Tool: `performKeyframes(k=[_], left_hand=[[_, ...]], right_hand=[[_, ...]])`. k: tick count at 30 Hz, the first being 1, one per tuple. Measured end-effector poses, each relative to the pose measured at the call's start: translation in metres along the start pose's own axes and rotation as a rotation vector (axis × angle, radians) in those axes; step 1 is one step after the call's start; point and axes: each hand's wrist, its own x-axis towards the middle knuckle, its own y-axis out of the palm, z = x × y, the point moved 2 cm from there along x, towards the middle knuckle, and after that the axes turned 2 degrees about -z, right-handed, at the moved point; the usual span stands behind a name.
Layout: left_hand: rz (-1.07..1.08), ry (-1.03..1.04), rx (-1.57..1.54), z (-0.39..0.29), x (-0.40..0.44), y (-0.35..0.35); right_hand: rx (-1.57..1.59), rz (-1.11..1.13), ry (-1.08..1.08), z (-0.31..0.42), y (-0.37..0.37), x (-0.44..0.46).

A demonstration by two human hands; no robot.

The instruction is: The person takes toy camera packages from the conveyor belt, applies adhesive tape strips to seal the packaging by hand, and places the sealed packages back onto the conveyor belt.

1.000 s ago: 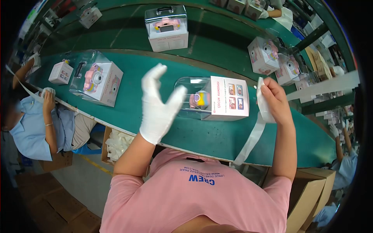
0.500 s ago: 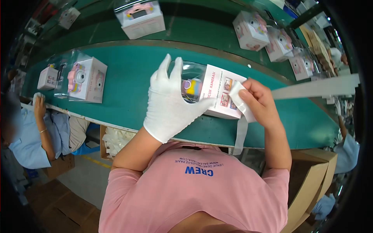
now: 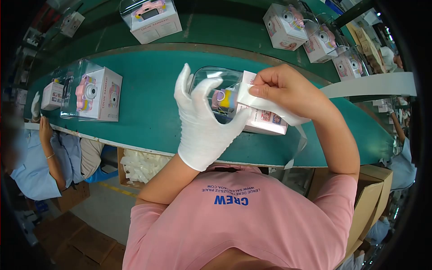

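Note:
A toy camera box (image 3: 265, 127) lies on the green bench, its white printed part to the right and its clear plastic cover (image 3: 213, 72) to the left. A pink, yellow and blue toy camera (image 3: 223, 99) shows through the cover. My left hand (image 3: 204, 121), in a white glove, spans the cover, thumb against the printed part and fingers curved over the far side. My bare right hand (image 3: 285, 92) pinches a white, cloth-like strip (image 3: 246, 95) against the box's printed face. A translucent band (image 3: 299, 141) trails below it toward the bench edge.
Another boxed toy camera (image 3: 105, 94) stands at left, with more boxes (image 3: 288, 29) along the far green surface. A pale curved strip (image 3: 369, 85) crosses at right. Below the bench are a carton of clear plastic pieces (image 3: 141, 164) and an open carton (image 3: 371, 193). Co-workers sit on both sides.
My right hand has moved left and away from me over the box, carrying the white strip across the printed face. My left fingers have curled further over the cover.

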Motion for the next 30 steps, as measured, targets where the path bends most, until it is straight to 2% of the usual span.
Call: performKeyframes(k=[5, 9, 12, 15, 17, 19, 20, 24, 25, 26, 27, 29, 30], left_hand=[[0.071, 0.043, 0.108, -0.009, 0.0, 0.0], [0.179, 0.081, 0.229, -0.014, 0.001, 0.0], [0.189, 0.075, 0.222, -0.014, -0.003, 0.001], [0.185, 0.06, 0.211, -0.018, -0.003, 0.001], [0.259, 0.172, 0.415, -0.03, -0.001, 0.001], [0.336, 0.28, 0.618, -0.039, 0.001, 0.001], [0.332, 0.278, 0.619, -0.041, 0.003, 0.002], [0.525, 0.518, 0.579, -0.046, 0.016, 0.008], [0.505, 0.517, 0.6, -0.045, 0.019, 0.006], [0.466, 0.354, 0.57, -0.037, 0.022, 0.002], [0.417, 0.194, 0.539, -0.027, 0.023, -0.003], [0.307, -0.122, 0.453, -0.005, 0.022, -0.013], [0.282, -0.233, 0.337, 0.008, 0.016, -0.02]], right_hand=[[-0.049, 0.02, 0.035, 0.002, -0.004, 0.001], [-0.301, 0.043, 0.048, 0.015, -0.011, -0.001], [-0.339, 0.01, 0.014, 0.009, -0.021, -0.011], [-0.385, 0.067, 0.058, -0.01, -0.049, -0.04], [-0.415, 0.073, 0.074, -0.034, -0.07, -0.065], [-0.329, 0.03, 0.226, -0.065, -0.083, -0.086], [-0.333, 0.03, 0.223, -0.075, -0.081, -0.09], [0.483, -0.12, 0.331, -0.123, -0.052, -0.102], [0.608, -0.175, 0.29, -0.126, -0.043, -0.1], [0.734, -0.219, 0.243, -0.127, -0.032, -0.095], [0.728, -0.194, 0.209, -0.133, -0.019, -0.089], [0.96, -0.304, 0.148, -0.141, -0.003, -0.08], [0.957, -0.283, 0.13, -0.133, 0.004, -0.08]])
